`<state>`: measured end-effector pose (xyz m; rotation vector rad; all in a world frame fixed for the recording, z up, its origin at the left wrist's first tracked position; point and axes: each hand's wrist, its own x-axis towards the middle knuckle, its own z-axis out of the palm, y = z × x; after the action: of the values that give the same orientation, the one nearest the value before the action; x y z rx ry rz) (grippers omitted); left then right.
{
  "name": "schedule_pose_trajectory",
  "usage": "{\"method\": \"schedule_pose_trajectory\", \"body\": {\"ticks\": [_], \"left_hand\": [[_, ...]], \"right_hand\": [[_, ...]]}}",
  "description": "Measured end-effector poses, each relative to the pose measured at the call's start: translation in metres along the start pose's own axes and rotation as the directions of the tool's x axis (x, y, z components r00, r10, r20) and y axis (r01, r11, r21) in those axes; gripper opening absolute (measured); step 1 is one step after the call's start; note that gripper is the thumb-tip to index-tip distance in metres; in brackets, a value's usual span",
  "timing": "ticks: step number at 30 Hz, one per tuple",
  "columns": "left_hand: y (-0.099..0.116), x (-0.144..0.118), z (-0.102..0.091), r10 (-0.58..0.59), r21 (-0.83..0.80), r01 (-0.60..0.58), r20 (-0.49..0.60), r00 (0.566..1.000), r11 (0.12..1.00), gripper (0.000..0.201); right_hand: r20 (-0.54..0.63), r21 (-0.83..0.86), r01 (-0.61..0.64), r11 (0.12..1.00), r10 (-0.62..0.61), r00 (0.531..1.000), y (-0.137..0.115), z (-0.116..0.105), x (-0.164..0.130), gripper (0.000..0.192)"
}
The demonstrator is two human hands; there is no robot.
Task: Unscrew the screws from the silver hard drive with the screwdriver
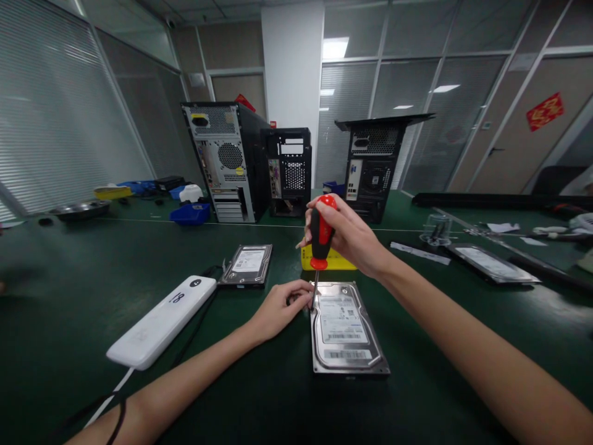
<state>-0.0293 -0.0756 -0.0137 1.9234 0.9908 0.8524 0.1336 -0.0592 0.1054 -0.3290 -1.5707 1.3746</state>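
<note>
The white power bank [162, 321], left of the hard drive [345, 330], bears a mark that reads like "18". The hard drive's white label carries barcodes and print too small to read.

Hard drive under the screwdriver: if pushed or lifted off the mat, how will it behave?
The hard drive lies flat, a rigid metal slab, so it likely slides rather than tips or rolls. Probably dense for its size. The left hand touches its corner while the right hand holds the screwdriver upright on it, which suggests it can shift on the green table.
</note>
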Motion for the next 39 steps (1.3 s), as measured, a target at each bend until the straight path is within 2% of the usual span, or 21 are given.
{"method": "schedule_pose_trajectory", "body": {"ticks": [3,8,14,17,21,27,33,36,39], "left_hand": [[0.004,0.001,0.004,-0.005,0.024,0.006,-0.036,0.999,1.0,0.026],[0.002,0.0,0.006,0.01,-0.052,-0.012,-0.05,0.999,0.999,0.026],[-0.001,0.0,0.004,0.004,-0.112,-0.011,-0.059,0.998,0.994,0.025],[-0.002,0.001,0.003,-0.005,-0.146,-0.004,-0.061,0.998,0.989,0.026],[-0.004,0.003,0.002,-0.02,-0.204,0.011,-0.044,0.999,0.979,0.028],[-0.005,0.003,0.003,-0.02,-0.261,0.02,0.002,1.0,0.965,0.028],[-0.002,0.003,0.004,-0.019,-0.285,0.023,0.018,1.0,0.958,0.029],[-0.003,0.003,0.003,-0.021,-0.29,0.028,0.026,0.999,0.957,0.029],[-0.006,0.003,0.003,-0.021,-0.303,0.03,0.034,0.999,0.952,0.031]], "right_hand": [[-0.028,-0.048,0.04,0.998,-0.041,0.999,0.0,0.001,-0.001,0.028],[0.028,-0.019,0.054,0.998,-0.053,0.998,0.0,0.002,0.0,0.032],[0.084,0.055,-0.037,0.998,0.032,0.996,0.0,-0.002,0.0,0.029],[0.071,0.016,-0.059,0.998,0.058,0.996,-0.001,-0.003,-0.001,0.03],[0.029,-0.029,-0.024,0.999,0.025,0.999,-0.002,-0.002,-0.001,0.025],[0.089,-0.061,0.035,0.997,-0.03,0.996,0.002,-0.003,-0.002,0.035],[0.129,0.039,-0.009,0.999,0.004,0.992,0.003,-0.002,-0.002,0.036],[0.107,0.009,-0.035,0.999,0.034,0.994,0.002,-0.002,-0.001,0.032],[0.048,-0.014,0.008,1.0,-0.007,0.999,0.002,-0.001,-0.001,0.023]]}}
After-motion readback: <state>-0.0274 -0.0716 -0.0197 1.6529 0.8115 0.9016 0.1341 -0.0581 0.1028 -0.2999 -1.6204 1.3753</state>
